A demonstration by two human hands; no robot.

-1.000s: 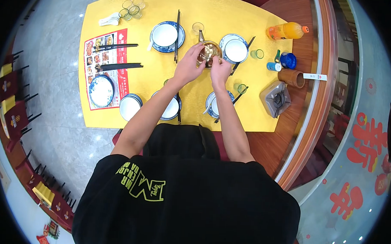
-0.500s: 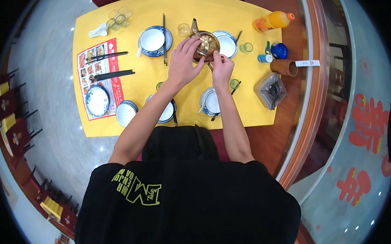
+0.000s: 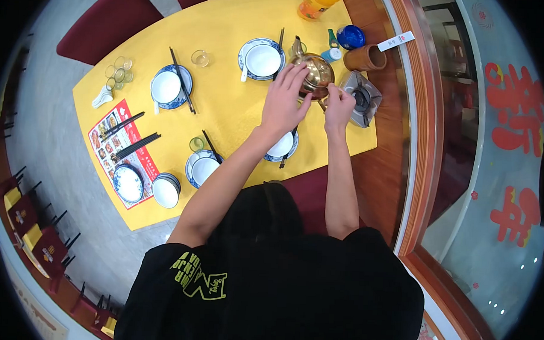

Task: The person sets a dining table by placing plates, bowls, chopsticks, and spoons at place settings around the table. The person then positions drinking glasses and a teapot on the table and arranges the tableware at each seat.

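A shiny brass-coloured teapot [image 3: 319,76] is over the right part of the yellow table, its spout pointing away from me. My right hand [image 3: 339,109] is closed round its handle, which the fingers mostly hide. Against the pot's left side and lid lies my left hand [image 3: 283,101], fingers stretched out and thumb apart. Just right of the pot sits a portable stove [image 3: 363,100] with a dark burner. A white bowl [image 3: 264,60] on a blue-patterned plate stands left of the spout.
Other bowls [image 3: 166,87] with chopsticks and glasses are set round the table [image 3: 226,117]. At the right edge are a bamboo cup [image 3: 363,59], a blue container [image 3: 351,37] and an orange drink bottle [image 3: 316,5]. A red-bordered menu sheet [image 3: 122,147] lies left.
The teapot has moved right across the table, closer to the stove, with both hands still on it. My view has turned and shifted, so the table appears rotated.
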